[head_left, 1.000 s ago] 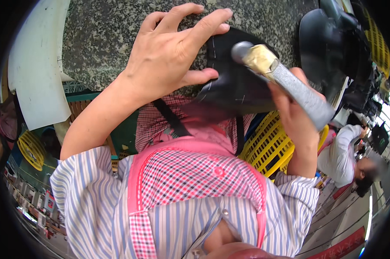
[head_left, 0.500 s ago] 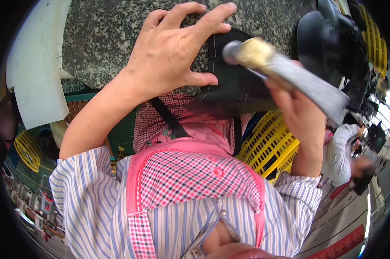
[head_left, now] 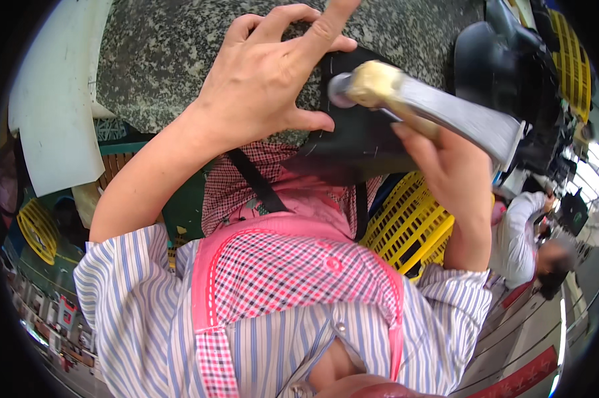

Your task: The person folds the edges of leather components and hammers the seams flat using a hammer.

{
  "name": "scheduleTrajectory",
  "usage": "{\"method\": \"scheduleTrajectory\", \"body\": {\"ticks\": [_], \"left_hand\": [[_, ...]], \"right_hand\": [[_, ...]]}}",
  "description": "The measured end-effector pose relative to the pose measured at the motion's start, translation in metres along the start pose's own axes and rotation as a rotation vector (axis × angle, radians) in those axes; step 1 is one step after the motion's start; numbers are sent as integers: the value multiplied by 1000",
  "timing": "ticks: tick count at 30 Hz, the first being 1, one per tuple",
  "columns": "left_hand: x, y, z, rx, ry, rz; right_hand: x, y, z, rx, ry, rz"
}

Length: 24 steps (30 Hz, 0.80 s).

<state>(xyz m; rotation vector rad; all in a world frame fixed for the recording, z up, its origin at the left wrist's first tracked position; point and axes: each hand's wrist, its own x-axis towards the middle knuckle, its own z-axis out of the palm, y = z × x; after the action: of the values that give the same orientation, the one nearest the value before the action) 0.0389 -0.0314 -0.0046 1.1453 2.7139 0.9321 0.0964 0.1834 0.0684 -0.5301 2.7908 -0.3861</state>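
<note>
My left hand (head_left: pixel 266 79) lies with spread fingers on a black leather piece (head_left: pixel 356 142) that rests at the edge of a speckled granite slab (head_left: pixel 153 60). My right hand (head_left: pixel 455 179) grips a metal hammer (head_left: pixel 439 109) by its grey handle. The hammer's round face and brass-coloured neck hover just above the black piece, close to my left fingertips. Part of the black piece is hidden under my left hand and under the hammer.
A white curved sheet (head_left: pixel 50 113) lies left of the slab. A black machine (head_left: pixel 505 66) stands at the upper right. A yellow plastic crate (head_left: pixel 412 219) sits below the slab, and another person in a white sleeve (head_left: pixel 518 232) works at the right.
The hammer head has swung to the left and upward, closer to my left fingers. My left hand stays on the black piece.
</note>
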Motion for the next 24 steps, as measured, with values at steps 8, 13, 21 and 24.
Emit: {"method": "scheduleTrajectory", "body": {"ticks": [8,13,21,24], "left_hand": [[-1,7,-3,-7,-18,-21],[1,6,-6,35,-88,-16],[-1,7,0,30,-52,15],[-2,4,-3,52,-117,-31]], "right_hand": [[-2,-7,-5,-62,-48,68],[-11,-8,-2,303,234,192],[-24,11,9,307,258,280],[-20,13,-2,178,181,160]]}}
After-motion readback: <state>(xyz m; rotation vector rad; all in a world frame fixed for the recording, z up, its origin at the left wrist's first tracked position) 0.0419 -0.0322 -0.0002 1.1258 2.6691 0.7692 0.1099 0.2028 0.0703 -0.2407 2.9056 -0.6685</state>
